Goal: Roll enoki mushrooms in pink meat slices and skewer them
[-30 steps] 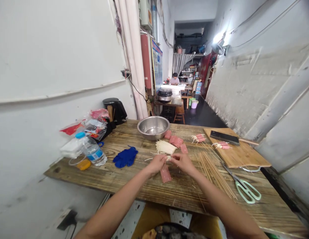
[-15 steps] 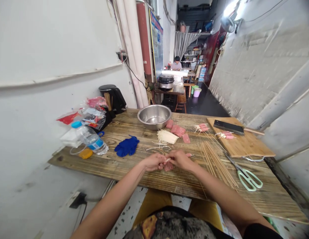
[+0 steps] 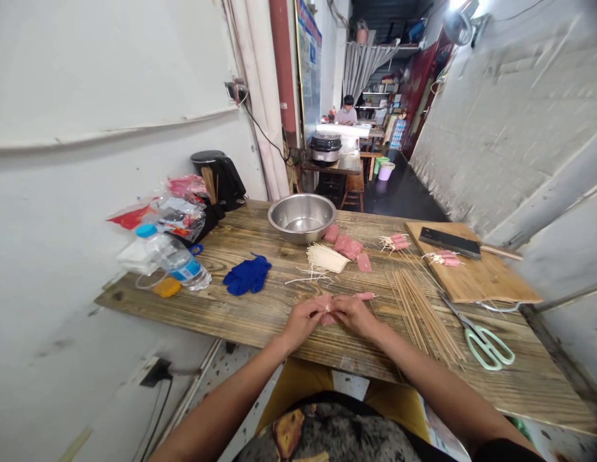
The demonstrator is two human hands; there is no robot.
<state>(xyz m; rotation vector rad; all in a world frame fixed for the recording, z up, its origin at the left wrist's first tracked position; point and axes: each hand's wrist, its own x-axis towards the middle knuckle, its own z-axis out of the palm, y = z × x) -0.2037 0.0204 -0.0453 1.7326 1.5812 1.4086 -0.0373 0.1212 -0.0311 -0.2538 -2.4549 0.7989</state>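
On the wooden table, my left hand [image 3: 302, 321] and my right hand [image 3: 354, 314] meet with fingertips pinched together. Between them is a small bunch of white enoki mushrooms [image 3: 328, 308], partly hidden by the fingers. It lies across a pink meat slice [image 3: 328, 319], which shows above and below the fingertips. Just beyond my right hand rests a finished meat roll [image 3: 364, 296]. Farther off are a pile of enoki mushrooms [image 3: 327, 258], loose enoki strands [image 3: 311, 276] and a stack of meat slices [image 3: 348, 246].
A steel bowl [image 3: 302, 218] stands behind the mushrooms. To the right lie bamboo skewers [image 3: 423, 321], green-handled scissors [image 3: 486, 343] and a cutting board [image 3: 501, 276] bearing a cleaver [image 3: 450, 242]. Blue gloves [image 3: 248, 274] and a water bottle [image 3: 180, 260] are left. A person [image 3: 347, 113] sits far back.
My hands have lowered the enoki mushrooms onto the meat slice. My left hand has turned, its back now upward. The whole view has shifted slightly.
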